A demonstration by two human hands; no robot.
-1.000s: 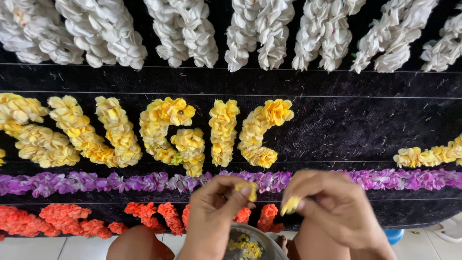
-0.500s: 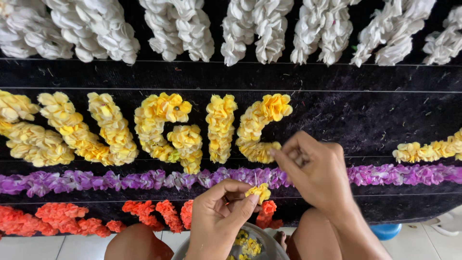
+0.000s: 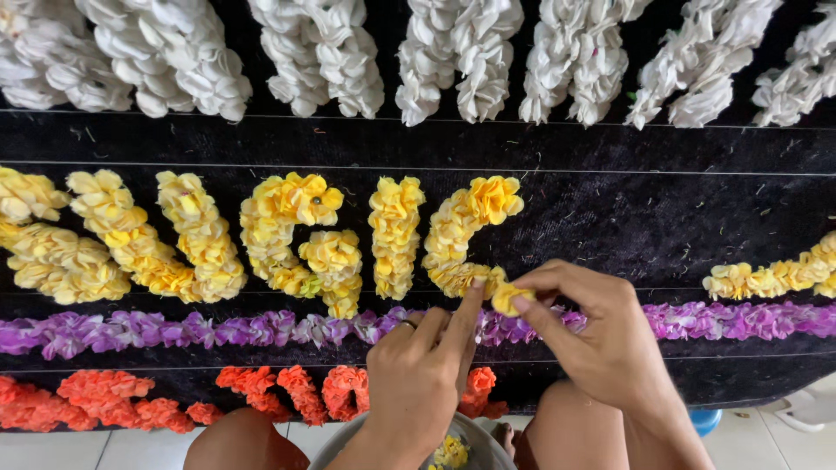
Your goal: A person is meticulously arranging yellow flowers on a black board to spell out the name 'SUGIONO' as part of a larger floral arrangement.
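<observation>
A black velvet board [image 3: 662, 218] carries rows of flowers. Yellow flower shapes [image 3: 287, 231] run across its middle. My right hand [image 3: 601, 335] pinches a small yellow flower [image 3: 508, 298] against the board at the lower end of a curved yellow shape [image 3: 466, 231]. My left hand [image 3: 422, 374] is below it, its index finger stretched up and touching the board beside that flower. A purple flower row [image 3: 174, 329] passes behind both hands.
White flower clusters [image 3: 331, 52] line the top of the board and orange ones [image 3: 104, 400] the bottom. More yellow flowers [image 3: 775, 274] lie at the right. A grey metal bowl [image 3: 475, 431] with yellow flowers sits between my knees [image 3: 239, 439]. White floor tiles lie below.
Both hands have risen from above the bowl to the board. The right hand has brought a yellow flower to the end of the curved shape, and the left index finger now points beside it.
</observation>
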